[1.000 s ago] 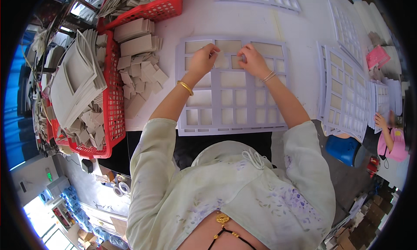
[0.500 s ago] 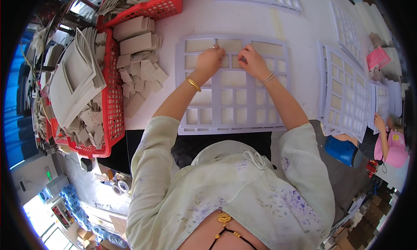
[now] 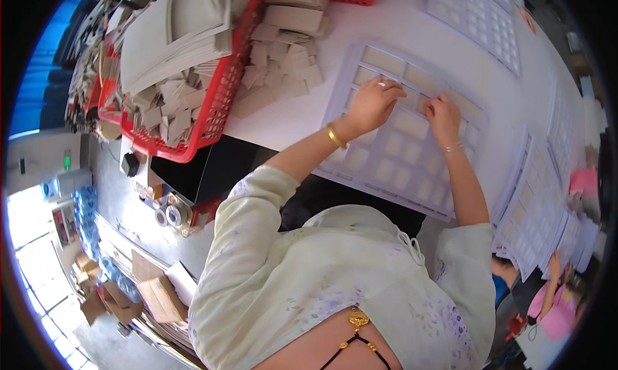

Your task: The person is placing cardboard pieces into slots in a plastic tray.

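A white panel (image 3: 386, 194) with a grid of rectangular openings lies on the white table under my hands, its openings showing pale beige inside. My left hand (image 3: 372, 105), with a ring and a gold bangle, hovers over the panel's upper part, fingers bent forward and apart, nothing visible in them. Just to its right, my right hand (image 3: 444, 118) has its fingers curled and pinched at a small opening of the panel. Whatever it may hold is hidden by the fingertips. Thin bracelets circle that wrist.
On the left stands a red plastic basket (image 3: 220, 106) full of grey cardboard pieces, with large cardboard sheets (image 3: 170, 38) on top. Loose cardboard pieces (image 3: 283, 62) lie beside it. More gridded panels (image 3: 531, 206) rest at the right, near a person in pink (image 3: 557, 311).
The view has swung, so the panel now looks tilted and farther right. My left hand's fingers have loosened from a pinch; my right hand stays pinched over the panel.
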The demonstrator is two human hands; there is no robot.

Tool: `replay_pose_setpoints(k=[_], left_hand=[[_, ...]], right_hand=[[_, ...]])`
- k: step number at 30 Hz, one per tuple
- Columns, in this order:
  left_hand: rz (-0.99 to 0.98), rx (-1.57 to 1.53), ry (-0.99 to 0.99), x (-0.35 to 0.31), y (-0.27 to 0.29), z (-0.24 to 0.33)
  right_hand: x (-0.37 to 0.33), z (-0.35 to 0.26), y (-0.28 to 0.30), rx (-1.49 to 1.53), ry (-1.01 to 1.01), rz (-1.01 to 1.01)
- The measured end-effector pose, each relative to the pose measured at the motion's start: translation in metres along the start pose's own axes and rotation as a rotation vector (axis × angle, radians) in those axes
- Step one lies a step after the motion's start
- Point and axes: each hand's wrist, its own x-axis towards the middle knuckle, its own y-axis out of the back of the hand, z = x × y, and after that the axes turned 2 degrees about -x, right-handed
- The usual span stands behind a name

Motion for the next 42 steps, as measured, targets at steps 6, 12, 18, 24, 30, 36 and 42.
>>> replay_pose_setpoints(k=[6, 12, 18, 24, 30, 36, 42], left_hand=[[0.352, 0.147, 0.298, -0.107, 0.089, -0.051], [0.291, 0.532, 0.541, -0.188, 0.142, -0.097], [0.162, 0.546, 0.603, -0.203, 0.139, -0.087], [0.253, 0.259, 0.528, -0.222, 0.145, -0.06], [0.427, 0.186, 0.588, -0.242, 0.146, -0.052], [0.58, 0.258, 0.463, -0.237, 0.144, -0.05], [0.611, 0.193, 0.391, -0.207, 0.139, -0.039]], right_hand=[[0.013, 0.006, 0.002, 0.031, -0.037, -0.174], [0.069, -0.081, 0.005, -0.064, 0.246, -0.047], [0.098, -0.236, -0.047, 0.189, 0.581, -0.114], [0.095, -0.29, -0.083, 0.121, 0.68, -0.331], [0.064, -0.298, -0.099, 0.211, 0.64, -0.279], [0.064, -0.293, -0.085, 0.234, 0.59, -0.212], [0.053, -0.245, -0.042, 0.491, 0.373, 0.151]])
